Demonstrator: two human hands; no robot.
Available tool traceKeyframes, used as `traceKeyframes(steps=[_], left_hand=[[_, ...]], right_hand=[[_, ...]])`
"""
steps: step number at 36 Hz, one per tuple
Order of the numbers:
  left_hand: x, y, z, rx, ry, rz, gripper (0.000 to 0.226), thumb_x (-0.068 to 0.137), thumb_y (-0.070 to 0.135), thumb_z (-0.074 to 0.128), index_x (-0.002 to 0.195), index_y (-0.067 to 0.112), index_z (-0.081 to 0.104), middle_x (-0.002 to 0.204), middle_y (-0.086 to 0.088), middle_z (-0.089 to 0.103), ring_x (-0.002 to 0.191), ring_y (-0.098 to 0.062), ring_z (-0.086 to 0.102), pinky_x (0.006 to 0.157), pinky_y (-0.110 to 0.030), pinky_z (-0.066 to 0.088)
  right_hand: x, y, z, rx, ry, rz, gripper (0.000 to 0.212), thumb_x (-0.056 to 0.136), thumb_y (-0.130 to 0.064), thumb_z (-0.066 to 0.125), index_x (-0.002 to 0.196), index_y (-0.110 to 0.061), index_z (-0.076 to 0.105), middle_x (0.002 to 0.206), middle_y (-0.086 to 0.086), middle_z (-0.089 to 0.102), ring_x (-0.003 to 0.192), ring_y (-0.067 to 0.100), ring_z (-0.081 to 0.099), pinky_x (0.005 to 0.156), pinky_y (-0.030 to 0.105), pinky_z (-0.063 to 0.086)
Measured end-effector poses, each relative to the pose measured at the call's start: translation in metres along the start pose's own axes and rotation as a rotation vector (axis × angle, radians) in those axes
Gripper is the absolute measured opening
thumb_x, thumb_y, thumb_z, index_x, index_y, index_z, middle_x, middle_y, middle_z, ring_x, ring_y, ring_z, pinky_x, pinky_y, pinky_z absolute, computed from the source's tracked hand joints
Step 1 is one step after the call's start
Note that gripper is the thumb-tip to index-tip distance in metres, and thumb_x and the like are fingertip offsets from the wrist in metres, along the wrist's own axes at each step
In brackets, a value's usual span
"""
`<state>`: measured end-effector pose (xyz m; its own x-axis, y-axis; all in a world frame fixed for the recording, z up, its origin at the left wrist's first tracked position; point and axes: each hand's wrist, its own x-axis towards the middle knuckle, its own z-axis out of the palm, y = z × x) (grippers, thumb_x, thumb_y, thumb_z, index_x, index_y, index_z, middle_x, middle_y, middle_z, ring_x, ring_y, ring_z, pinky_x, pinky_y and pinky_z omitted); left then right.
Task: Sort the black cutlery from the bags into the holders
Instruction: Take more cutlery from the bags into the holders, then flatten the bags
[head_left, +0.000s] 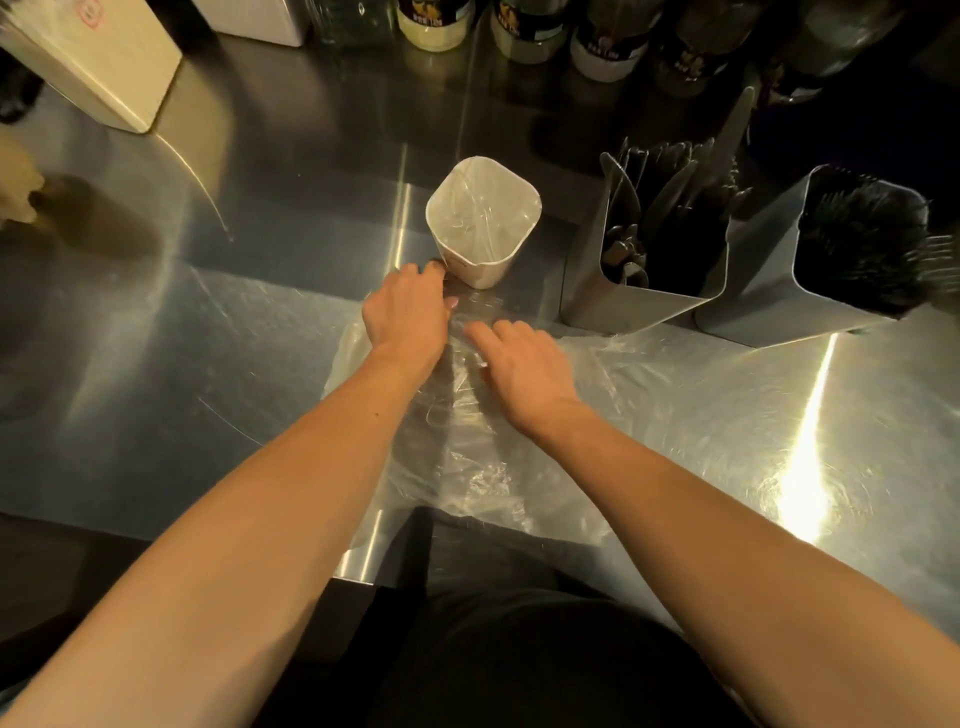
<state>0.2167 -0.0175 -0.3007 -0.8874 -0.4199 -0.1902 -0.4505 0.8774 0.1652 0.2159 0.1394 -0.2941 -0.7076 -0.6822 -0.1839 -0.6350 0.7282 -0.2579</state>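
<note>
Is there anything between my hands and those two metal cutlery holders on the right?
Nothing visible blocks the way. Both hands, left and right, rest on the clear plastic bag; bare counter separates them from the nearer holder and farther holder.

Steel counter (208, 322), clear plastic bag (649, 395) spread flat along near edge. Left hand (408, 312) palm down on bag's far end, fingertips at base of white square-mouthed cup (483, 223). Right hand (519, 369) palm down on bag, fingers extended. Right of cup: two metal holders, nearer holder (613, 291) with black knives (670, 197), far-right holder (769, 296) packed with black forks (862, 239). Jars (519, 26) along back edge; cream box (98, 57) far left.
</note>
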Motion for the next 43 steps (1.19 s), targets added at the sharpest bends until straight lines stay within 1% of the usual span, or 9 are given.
traceKeyframes(steps=[4, 7, 10, 12, 17, 22, 32, 40, 43], left_hand=[[0.000, -0.005, 0.003, -0.181, 0.055, -0.060, 0.013, 0.094, 0.030, 0.063, 0.099, 0.018, 0.063, 0.099, 0.004, 0.046, 0.096, -0.024, 0.052, 0.062, -0.028, 0.028], [-0.009, -0.007, -0.011, -0.157, 0.140, 0.060, 0.009, 0.093, 0.024, 0.067, 0.093, 0.015, 0.066, 0.106, -0.006, 0.050, 0.096, -0.027, 0.048, 0.069, -0.034, 0.036], [-0.024, -0.015, -0.026, -0.189, 0.298, 0.197, 0.006, 0.091, 0.015, 0.066, 0.088, 0.010, 0.067, 0.096, -0.009, 0.056, 0.085, -0.030, 0.052, 0.066, -0.040, 0.041], [-0.039, -0.021, -0.029, -0.237, 0.360, 0.249, 0.006, 0.091, 0.015, 0.063, 0.087, 0.011, 0.066, 0.090, -0.008, 0.059, 0.079, -0.029, 0.053, 0.064, -0.042, 0.044], [-0.086, -0.024, -0.009, -0.375, 0.106, 0.122, 0.009, 0.095, 0.024, 0.059, 0.098, 0.016, 0.061, 0.098, -0.001, 0.059, 0.085, -0.023, 0.057, 0.073, -0.042, 0.049], [-0.104, -0.027, 0.018, -0.242, -0.105, 0.123, 0.043, 0.086, 0.046, 0.071, 0.116, 0.020, 0.057, 0.114, 0.003, 0.053, 0.103, -0.018, 0.049, 0.084, -0.035, 0.050], [-0.098, -0.030, 0.013, -0.327, -0.105, 0.045, 0.009, 0.095, 0.015, 0.060, 0.103, 0.015, 0.063, 0.100, -0.003, 0.059, 0.094, -0.024, 0.055, 0.074, -0.035, 0.043], [-0.094, -0.033, -0.001, -0.481, -0.124, 0.030, 0.027, 0.093, 0.016, 0.062, 0.119, 0.025, 0.064, 0.105, 0.009, 0.059, 0.097, -0.015, 0.059, 0.088, -0.041, 0.053], [-0.093, -0.021, -0.012, -0.570, -0.242, 0.005, 0.051, 0.086, 0.017, 0.065, 0.134, 0.029, 0.054, 0.117, 0.010, 0.055, 0.107, -0.010, 0.052, 0.094, -0.029, 0.044]], right_hand=[[0.000, 0.003, 0.005, -0.020, -0.071, -0.087, 0.031, 0.095, -0.013, 0.058, 0.124, -0.023, 0.063, 0.104, 0.008, 0.059, 0.095, 0.031, 0.055, 0.070, 0.034, 0.027], [-0.001, 0.005, 0.006, -0.016, -0.046, -0.079, 0.023, 0.088, -0.010, 0.067, 0.110, -0.018, 0.071, 0.094, 0.010, 0.061, 0.087, 0.033, 0.058, 0.066, 0.034, 0.028], [-0.001, 0.007, 0.009, 0.013, 0.008, -0.052, 0.013, 0.078, -0.004, 0.075, 0.088, -0.011, 0.073, 0.082, 0.010, 0.060, 0.078, 0.034, 0.058, 0.061, 0.032, 0.029], [0.000, 0.008, 0.009, 0.026, 0.033, -0.049, 0.009, 0.079, -0.005, 0.072, 0.087, -0.010, 0.072, 0.084, 0.011, 0.060, 0.080, 0.035, 0.058, 0.062, 0.033, 0.030], [0.001, 0.007, 0.009, 0.026, 0.023, -0.018, 0.010, 0.091, -0.014, 0.062, 0.098, -0.009, 0.069, 0.096, 0.011, 0.059, 0.092, 0.034, 0.056, 0.067, 0.039, 0.037], [0.003, 0.006, 0.005, 0.009, -0.079, 0.034, 0.021, 0.099, -0.026, 0.058, 0.113, -0.011, 0.060, 0.113, 0.011, 0.053, 0.107, 0.031, 0.050, 0.082, 0.038, 0.041], [-0.004, 0.008, -0.014, -0.027, -0.058, -0.083, 0.014, 0.101, -0.016, 0.045, 0.107, -0.018, 0.058, 0.108, 0.004, 0.063, 0.102, 0.028, 0.051, 0.078, 0.036, 0.033], [-0.021, 0.011, -0.027, 0.140, 0.003, 0.004, 0.010, 0.096, -0.007, 0.050, 0.097, -0.016, 0.055, 0.098, 0.008, 0.064, 0.090, 0.030, 0.051, 0.070, 0.035, 0.032], [-0.025, 0.009, -0.028, 0.185, 0.013, 0.045, 0.009, 0.097, -0.008, 0.050, 0.094, -0.016, 0.053, 0.095, 0.007, 0.062, 0.088, 0.028, 0.052, 0.070, 0.036, 0.036]])
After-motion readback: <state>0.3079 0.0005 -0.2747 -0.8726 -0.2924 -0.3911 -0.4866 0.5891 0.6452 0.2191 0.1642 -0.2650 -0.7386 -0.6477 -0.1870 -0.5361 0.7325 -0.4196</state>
